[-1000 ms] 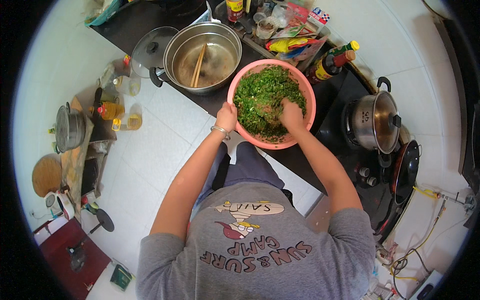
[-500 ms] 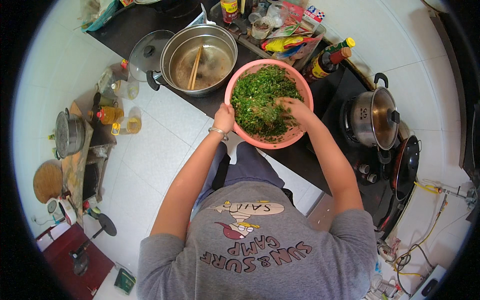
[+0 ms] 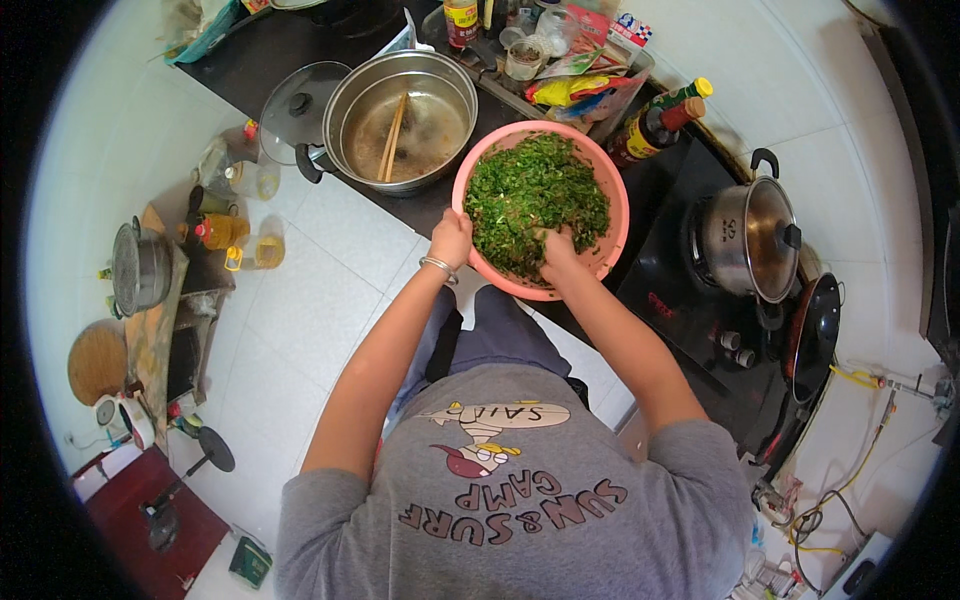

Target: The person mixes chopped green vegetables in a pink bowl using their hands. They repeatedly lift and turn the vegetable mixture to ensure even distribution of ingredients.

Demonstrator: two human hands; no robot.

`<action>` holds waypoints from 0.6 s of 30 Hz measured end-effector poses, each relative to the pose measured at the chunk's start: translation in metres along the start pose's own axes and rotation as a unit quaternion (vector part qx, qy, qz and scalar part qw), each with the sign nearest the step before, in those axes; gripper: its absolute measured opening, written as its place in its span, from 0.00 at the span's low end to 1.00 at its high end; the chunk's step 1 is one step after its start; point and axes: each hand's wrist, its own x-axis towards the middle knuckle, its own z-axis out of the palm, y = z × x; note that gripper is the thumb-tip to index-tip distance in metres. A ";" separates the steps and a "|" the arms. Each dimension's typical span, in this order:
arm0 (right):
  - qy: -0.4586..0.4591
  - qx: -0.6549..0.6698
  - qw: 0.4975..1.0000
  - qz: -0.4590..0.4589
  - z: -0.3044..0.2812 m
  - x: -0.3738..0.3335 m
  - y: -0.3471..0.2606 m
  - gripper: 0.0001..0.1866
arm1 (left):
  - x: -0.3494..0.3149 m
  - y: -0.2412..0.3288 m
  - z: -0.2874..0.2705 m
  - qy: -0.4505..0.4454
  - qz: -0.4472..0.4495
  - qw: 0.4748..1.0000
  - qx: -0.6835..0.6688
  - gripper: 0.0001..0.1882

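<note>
The left hand (image 3: 452, 240) grips the rim of the bowl (image 3: 620, 215) on the counter (image 3: 655, 190) beside the pot (image 3: 455, 115), the right hand (image 3: 560, 257) in the bowl's greens (image 3: 535, 190), too buried to tell if spread or curled

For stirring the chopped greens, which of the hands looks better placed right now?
Probably the right hand: it reaches into the chopped greens, while the left hand grips the rim of the pink basin.
</note>
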 end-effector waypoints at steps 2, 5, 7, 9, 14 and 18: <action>-0.076 0.171 0.982 0.031 0.001 -0.029 -0.021 0.21 | 0.000 -0.005 -0.003 0.001 0.003 1.000 0.002 0.17; -0.166 0.224 0.960 0.026 -0.014 -0.003 -0.034 0.09 | 0.001 -0.003 -0.007 -0.012 0.022 1.000 0.005 0.17; -0.217 0.205 0.954 -0.002 -0.021 -0.004 -0.054 0.08 | 0.001 -0.003 -0.009 -0.013 0.028 1.000 0.007 0.16; -0.239 0.175 0.954 -0.041 -0.032 0.020 -0.069 0.12 | 0.002 -0.001 -0.005 -0.021 0.031 0.999 0.002 0.16; -0.147 -0.067 0.981 -0.105 -0.008 -0.054 -0.121 0.22 | 0.003 -0.007 -0.007 -0.007 0.029 1.000 0.006 0.16; -0.092 -0.271 0.931 -0.225 -0.005 -0.057 -0.120 0.26 | 0.003 -0.003 -0.006 -0.012 0.017 1.000 0.012 0.16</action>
